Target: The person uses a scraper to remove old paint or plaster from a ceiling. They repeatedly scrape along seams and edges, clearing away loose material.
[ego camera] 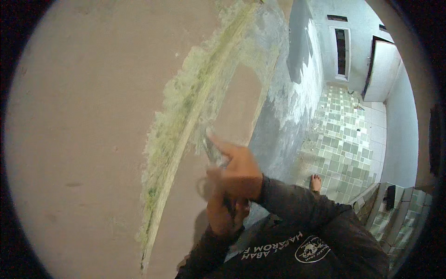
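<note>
My right hand (244, 169) grips a metal-bladed hand tool (211, 150), likely a scraper, with one digit stretched along the blade. Motion blurs the tool, and most of its handle is hidden by my fingers. Just below, my left hand (220, 218) is curled around the dark lower end of what seems to be the same handle. The blade's tip is at a pinkish-brown painted wall (87, 104), beside a long crack-like strip (198, 104). Pale, stripped patches with greenish stains (177, 101) border this strip.
To the right, grey and white patches cover the wall's lower part (278, 122). A green-and-white tiled floor (341, 146) carries scattered debris, and a bare foot (315, 182) stands on it. Tiled steps (393, 216) lie at lower right. A white door (383, 69) stands ajar beyond.
</note>
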{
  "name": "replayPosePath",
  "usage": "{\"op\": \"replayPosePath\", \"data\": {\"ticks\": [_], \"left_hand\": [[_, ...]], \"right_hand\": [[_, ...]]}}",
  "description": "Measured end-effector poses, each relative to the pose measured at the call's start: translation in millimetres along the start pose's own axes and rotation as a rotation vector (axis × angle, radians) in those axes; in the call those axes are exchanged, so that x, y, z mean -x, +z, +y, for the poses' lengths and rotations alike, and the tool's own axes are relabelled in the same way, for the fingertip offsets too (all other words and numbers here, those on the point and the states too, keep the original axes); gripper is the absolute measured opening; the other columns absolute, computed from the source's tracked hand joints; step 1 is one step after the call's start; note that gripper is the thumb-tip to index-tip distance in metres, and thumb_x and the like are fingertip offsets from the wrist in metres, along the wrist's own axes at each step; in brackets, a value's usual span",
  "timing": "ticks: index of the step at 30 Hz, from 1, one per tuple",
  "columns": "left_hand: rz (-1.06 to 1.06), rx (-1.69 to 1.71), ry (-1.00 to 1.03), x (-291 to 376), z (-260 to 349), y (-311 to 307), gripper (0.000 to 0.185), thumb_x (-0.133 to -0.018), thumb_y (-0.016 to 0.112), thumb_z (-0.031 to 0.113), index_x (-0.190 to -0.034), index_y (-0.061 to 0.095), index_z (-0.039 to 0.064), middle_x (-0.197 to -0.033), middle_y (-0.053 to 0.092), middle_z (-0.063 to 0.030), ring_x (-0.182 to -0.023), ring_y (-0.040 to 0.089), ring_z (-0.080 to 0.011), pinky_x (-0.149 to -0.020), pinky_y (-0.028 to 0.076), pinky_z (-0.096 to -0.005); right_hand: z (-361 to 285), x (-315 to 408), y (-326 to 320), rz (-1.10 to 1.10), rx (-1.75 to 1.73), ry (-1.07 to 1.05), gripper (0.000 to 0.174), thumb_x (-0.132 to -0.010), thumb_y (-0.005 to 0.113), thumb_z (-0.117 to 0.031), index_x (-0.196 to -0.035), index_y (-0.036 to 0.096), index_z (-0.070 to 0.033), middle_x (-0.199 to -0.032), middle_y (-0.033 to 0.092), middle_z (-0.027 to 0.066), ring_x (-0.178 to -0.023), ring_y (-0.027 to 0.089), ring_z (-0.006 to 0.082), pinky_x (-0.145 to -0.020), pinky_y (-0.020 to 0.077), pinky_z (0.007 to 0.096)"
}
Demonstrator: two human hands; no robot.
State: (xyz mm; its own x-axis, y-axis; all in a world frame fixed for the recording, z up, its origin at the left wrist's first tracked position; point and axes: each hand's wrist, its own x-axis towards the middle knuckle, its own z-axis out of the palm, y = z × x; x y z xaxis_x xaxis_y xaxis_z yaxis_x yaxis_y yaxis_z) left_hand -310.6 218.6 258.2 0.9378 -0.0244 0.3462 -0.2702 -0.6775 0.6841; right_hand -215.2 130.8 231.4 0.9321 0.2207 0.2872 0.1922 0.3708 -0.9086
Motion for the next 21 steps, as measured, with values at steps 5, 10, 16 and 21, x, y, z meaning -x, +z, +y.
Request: {"op": "replayPosePath", "data": {"ticks": [5,10,16,21], "left_hand": [[0.021,1.136,-0.914,-8,6,-1,0.032,-0.101,0.044,0.034,-0.094,0.055,0.005,-0.064,0.055,-0.0052,-0.050,0.053,-0.0170,-0.049,0.044,-0.0290],[0.174,0.184,-0.199,-8,6,18,0.045,-0.103,0.033,0.044,-0.088,0.053,0.007,-0.060,0.048,-0.0037,-0.045,0.046,-0.0147,-0.043,0.038,-0.0270],[0.031,1.039,-0.747,-3,-3,3,0.011,-0.098,0.052,0.016,-0.094,0.052,0.006,-0.065,0.053,-0.0039,-0.054,0.051,-0.0140,-0.050,0.044,-0.0257],[-0.023,0.113,0.011,4,-13,9,0.022,-0.092,0.065,0.021,-0.100,0.053,0.004,-0.071,0.053,-0.0006,-0.060,0.052,-0.0118,-0.056,0.043,-0.0232]], "right_hand": [[5,-6,-5,-0.054,-0.088,-0.079,0.068,-0.079,0.070,-0.011,-0.144,0.049,-0.002,-0.098,0.065,0.0069,-0.092,0.055,0.0093,-0.085,0.0481,0.0263],[4,-9,-6,-0.053,-0.157,0.048,0.067,-0.079,0.069,-0.012,-0.142,0.049,-0.001,-0.092,0.063,0.0089,-0.090,0.055,0.0097,-0.084,0.0481,0.0270],[1,-10,-8,-0.045,0.087,-0.022,0.068,-0.079,0.069,-0.014,-0.143,0.049,-0.001,-0.089,0.061,0.0100,-0.085,0.055,0.0107,-0.082,0.0491,0.0278],[1,-7,-6,-0.030,0.134,-0.152,0.068,-0.080,0.070,-0.013,-0.143,0.049,-0.002,-0.091,0.063,0.0119,-0.086,0.055,0.0100,-0.082,0.0490,0.0278]]}}
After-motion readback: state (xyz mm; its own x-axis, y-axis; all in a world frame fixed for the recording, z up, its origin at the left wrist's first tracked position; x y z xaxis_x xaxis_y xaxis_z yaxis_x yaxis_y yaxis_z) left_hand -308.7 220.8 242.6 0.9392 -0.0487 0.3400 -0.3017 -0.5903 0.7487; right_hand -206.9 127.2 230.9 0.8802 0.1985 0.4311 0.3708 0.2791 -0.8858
